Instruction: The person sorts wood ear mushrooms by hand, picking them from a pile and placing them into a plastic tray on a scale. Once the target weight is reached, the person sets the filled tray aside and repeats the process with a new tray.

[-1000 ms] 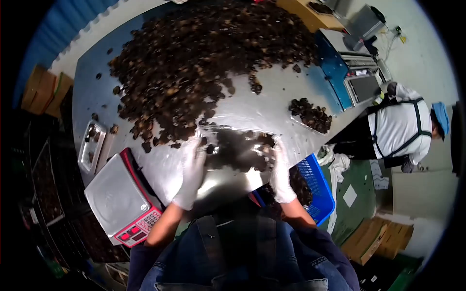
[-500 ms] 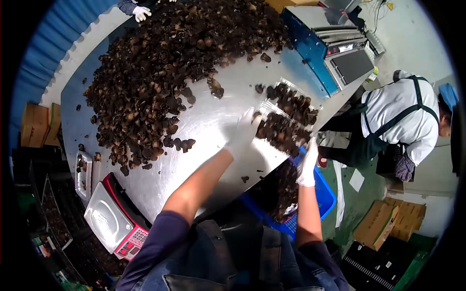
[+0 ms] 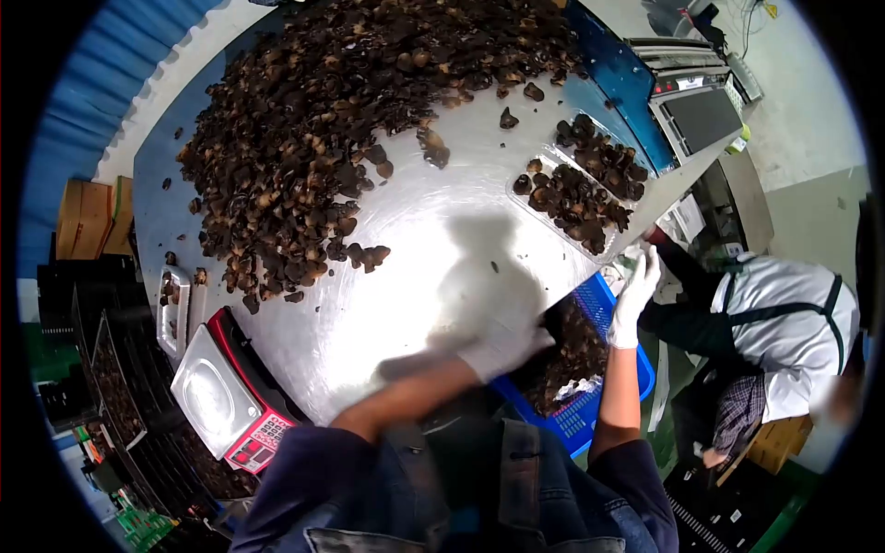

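I see dark brown, uneven mushrooms (image 3: 572,355) piled inside the blue basket (image 3: 573,429). My right hand (image 3: 631,306) has its fingers extended by the rim; my left hand (image 3: 505,350) is too blurred to tell.

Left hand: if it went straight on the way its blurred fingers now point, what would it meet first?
Likely the dark pieces in the blue basket. The left hand may pass above them, though; its height is unclear.

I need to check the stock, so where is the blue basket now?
In the head view, the blue basket is right of lower centre, beside the table, close to the right hand.
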Motion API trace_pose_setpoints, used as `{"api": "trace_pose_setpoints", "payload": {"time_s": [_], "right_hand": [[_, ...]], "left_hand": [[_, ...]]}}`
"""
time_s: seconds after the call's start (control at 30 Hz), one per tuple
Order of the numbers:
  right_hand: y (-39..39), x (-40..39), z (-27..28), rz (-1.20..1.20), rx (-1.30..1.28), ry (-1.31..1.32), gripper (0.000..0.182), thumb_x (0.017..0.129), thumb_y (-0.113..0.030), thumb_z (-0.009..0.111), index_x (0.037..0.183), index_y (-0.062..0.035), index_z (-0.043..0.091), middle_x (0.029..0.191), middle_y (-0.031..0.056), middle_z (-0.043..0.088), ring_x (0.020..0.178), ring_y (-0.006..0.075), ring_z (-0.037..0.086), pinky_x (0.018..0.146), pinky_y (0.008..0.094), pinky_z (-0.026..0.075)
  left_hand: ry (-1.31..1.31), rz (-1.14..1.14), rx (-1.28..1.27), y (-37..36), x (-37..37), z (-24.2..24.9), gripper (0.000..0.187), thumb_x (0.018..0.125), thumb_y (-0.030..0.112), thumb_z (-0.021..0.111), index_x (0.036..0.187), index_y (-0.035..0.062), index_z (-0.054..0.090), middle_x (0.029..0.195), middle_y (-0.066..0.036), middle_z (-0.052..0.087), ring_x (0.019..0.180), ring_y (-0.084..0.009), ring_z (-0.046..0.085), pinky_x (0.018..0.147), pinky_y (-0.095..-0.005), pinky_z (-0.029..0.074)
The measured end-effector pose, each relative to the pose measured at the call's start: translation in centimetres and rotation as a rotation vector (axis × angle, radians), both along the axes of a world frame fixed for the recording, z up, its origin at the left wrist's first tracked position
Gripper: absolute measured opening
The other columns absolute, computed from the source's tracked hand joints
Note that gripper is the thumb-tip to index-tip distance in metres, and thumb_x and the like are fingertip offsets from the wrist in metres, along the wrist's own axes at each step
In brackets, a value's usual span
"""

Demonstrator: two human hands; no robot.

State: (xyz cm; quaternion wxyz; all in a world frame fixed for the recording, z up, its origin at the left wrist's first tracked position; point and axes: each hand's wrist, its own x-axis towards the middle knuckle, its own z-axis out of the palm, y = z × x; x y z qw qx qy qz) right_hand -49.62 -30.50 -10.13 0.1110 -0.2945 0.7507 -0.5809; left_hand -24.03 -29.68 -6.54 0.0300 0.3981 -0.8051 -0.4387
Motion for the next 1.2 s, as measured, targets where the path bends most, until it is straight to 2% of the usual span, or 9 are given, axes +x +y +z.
{"api": "trace_pose_setpoints", "payload": {"time_s": [0.03, 0.07, 0.2, 0.37, 0.4, 0.47, 0.67, 0.93, 1.2], "right_hand": [[0.3, 0.6, 0.2, 0.024, 0.019, 0.147, 0.04, 0.101, -0.017, 0.053, 0.135, 0.0027, 0.05, 0.134, 0.0151, 0.053, 0.125, 0.0238, 0.05, 0.108, 0.0339, 0.036], [0.4, 1.0, 0.5, 0.047, 0.033, 0.298, 0.036, 0.101, -0.015, 0.052, 0.134, 0.0011, 0.052, 0.131, 0.0154, 0.054, 0.122, 0.0241, 0.051, 0.105, 0.0341, 0.038], [-4.6, 6.0, 4.0, 0.401, 0.05, 0.239, 0.03, 0.092, -0.006, 0.058, 0.122, -0.0007, 0.061, 0.122, 0.0143, 0.061, 0.117, 0.027, 0.056, 0.103, 0.0347, 0.041], [-20.1, 11.0, 4.3, 0.634, 0.134, 0.656, 0.033, 0.084, -0.012, 0.063, 0.116, -0.009, 0.066, 0.115, 0.0153, 0.063, 0.109, 0.0325, 0.06, 0.094, 0.0402, 0.046], [-23.4, 11.7, 3.2, 0.609, 0.178, 0.791, 0.033, 0.083, -0.014, 0.063, 0.116, -0.0111, 0.067, 0.112, 0.0149, 0.064, 0.106, 0.0312, 0.061, 0.091, 0.0421, 0.048], [-28.0, 13.1, 1.2, 0.5, 0.385, 0.994, 0.028, 0.085, -0.013, 0.059, 0.11, -0.0145, 0.07, 0.107, 0.0154, 0.065, 0.099, 0.0312, 0.063, 0.086, 0.0425, 0.049], [-28.3, 12.6, 0.1, 0.536, 0.225, 0.909, 0.016, 0.08, -0.01, 0.058, 0.081, -0.0136, 0.074, 0.087, 0.0113, 0.067, 0.086, 0.0289, 0.065, 0.079, 0.0413, 0.049], [-21.5, -1.1, 3.2, 0.306, 0.601, 1.016, 0.035, 0.077, -0.022, 0.073, 0.113, -0.0205, 0.07, 0.117, 0.0058, 0.064, 0.111, 0.0248, 0.057, 0.092, 0.0445, 0.04], [-22.4, 7.5, 4.2, 0.621, 0.263, 0.93, 0.035, 0.08, -0.018, 0.067, 0.115, -0.0164, 0.068, 0.114, 0.0095, 0.066, 0.103, 0.0281, 0.062, 0.089, 0.0419, 0.049]], "left_hand": [[0.43, -0.104, -0.434, 3.1, -2.7, -3.9, 0.061, 0.086, 0.042, 0.063, 0.126, -0.0031, 0.055, 0.139, -0.026, 0.046, 0.13, -0.0395, 0.044, 0.107, -0.048, 0.038], [0.506, -0.325, -0.098, 6.3, -4.5, -5.3, 0.065, 0.085, 0.04, 0.065, 0.131, -0.0035, 0.053, 0.146, -0.028, 0.039, 0.137, -0.041, 0.037, 0.113, -0.0471, 0.033], [0.628, -0.396, -0.303, 6.0, -3.0, -3.5, 0.055, 0.082, 0.026, 0.064, 0.127, -0.0039, 0.054, 0.141, -0.025, 0.045, 0.136, -0.0377, 0.039, 0.113, -0.0464, 0.033], [0.483, 0.512, -0.137, -1.4, 10.8, -1.1, 0.061, 0.081, 0.021, 0.073, 0.131, -0.0047, 0.05, 0.139, -0.027, 0.045, 0.132, -0.0429, 0.041, 0.111, -0.0485, 0.033], [-0.026, 0.443, -0.576, -1.4, 14.0, -4.4, 0.07, 0.08, 0.023, 0.076, 0.135, -0.0072, 0.045, 0.141, -0.03, 0.042, 0.133, -0.0451, 0.038, 0.112, -0.0507, 0.031], [-0.287, 0.389, -0.495, -0.1, 17.9, -3.3, 0.08, 0.084, 0.031, 0.07, 0.144, -0.0063, 0.034, 0.149, -0.028, 0.034, 0.139, -0.0458, 0.03, 0.114, -0.0504, 0.026], [-0.351, 0.375, -0.49, 0.1, 18.8, -4.4, 0.075, 0.088, 0.036, 0.063, 0.145, -0.0023, 0.035, 0.152, -0.023, 0.033, 0.141, -0.0385, 0.029, 0.114, -0.0486, 0.023], [-0.311, 0.378, -0.473, 0.1, 19.1, -4.8, 0.07, 0.09, 0.035, 0.06, 0.145, -0.0029, 0.037, 0.152, -0.024, 0.032, 0.141, -0.04, 0.029, 0.113, -0.0489, 0.024], [-0.304, 0.385, -0.476, 0.2, 19.0, -4.6, 0.07, 0.091, 0.036, 0.06, 0.146, -0.0009, 0.036, 0.153, -0.023, 0.032, 0.142, -0.0379, 0.03, 0.113, -0.048, 0.023]]}}
